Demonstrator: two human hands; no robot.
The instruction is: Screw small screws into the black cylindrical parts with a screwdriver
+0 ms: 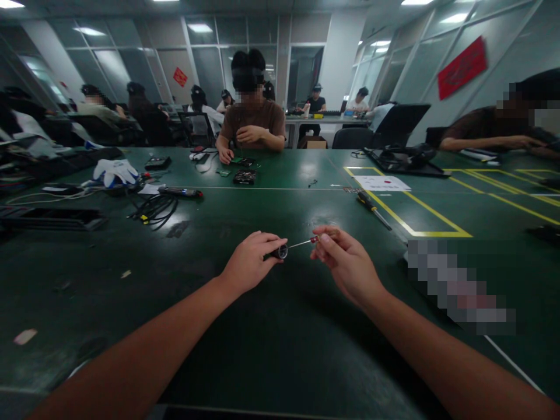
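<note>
My left hand (252, 260) is closed around a small dark round part (282, 251) with a shiny ring-shaped end that faces right. Between thumb and fingers, my right hand (346, 261) grips a thin screwdriver (314, 239) with a reddish, see-through handle. Its slim metal shaft points left, and its tip is at the round part; whether it touches or sits inside cannot be made out. Both hands are over the middle of the green table (245, 356). My fingers hide most of the round part and of the handle.
A yellow-black screwdriver (373, 208) lies beyond my right hand, near yellow tape (437, 233) and a paper sheet (380, 183). Farther left are a black cable (160, 211), a pen-like tool (180, 192) and white gloves (114, 172). Across the table a person (254, 119) handles circuit boards (244, 177).
</note>
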